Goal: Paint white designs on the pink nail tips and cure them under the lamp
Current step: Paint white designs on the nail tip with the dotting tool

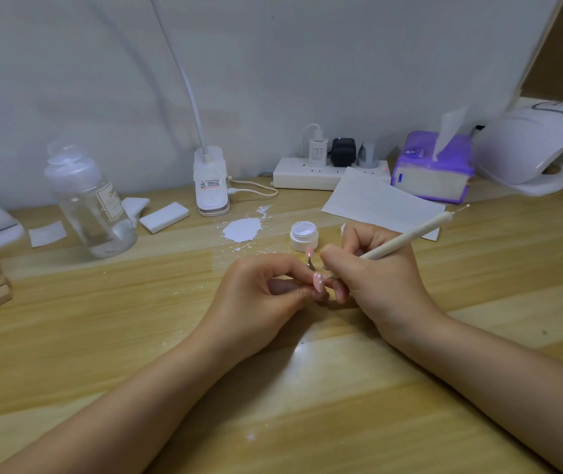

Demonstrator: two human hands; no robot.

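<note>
head view: left fingers pinch a glossy pink nail tip bearing white dots; right fingers pinch a dotting pen.

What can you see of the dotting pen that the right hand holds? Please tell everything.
The dotting pen is a slim, cream-white stick, matte in look, with a thin metal point at its far end. The right hand pinches it near the low end like a pencil. It slants up to the right, and its low tip meets the pink nail tip.
</note>
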